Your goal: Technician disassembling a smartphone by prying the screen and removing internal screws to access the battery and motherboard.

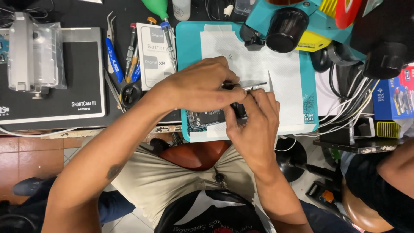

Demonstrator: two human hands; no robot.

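Note:
An opened phone [211, 117] with its dark insides showing lies on a white cloth [258, 64] over a teal work mat [189, 47]. My left hand [198, 88] covers the phone's upper part and grips it from above. My right hand [254, 125] comes in from below, its fingers pressed against the phone's right end beside a thin metal tool or panel edge [254, 84]. What the fingertips pinch is hidden between the two hands.
Screwdrivers and tweezers [129, 56] lie left of the mat next to a white box [155, 51]. A black device case [64, 77] sits at far left. A microscope head [286, 28] hangs over the mat's top right; cables [345, 108] trail right. Another person's arm [401, 168] is at lower right.

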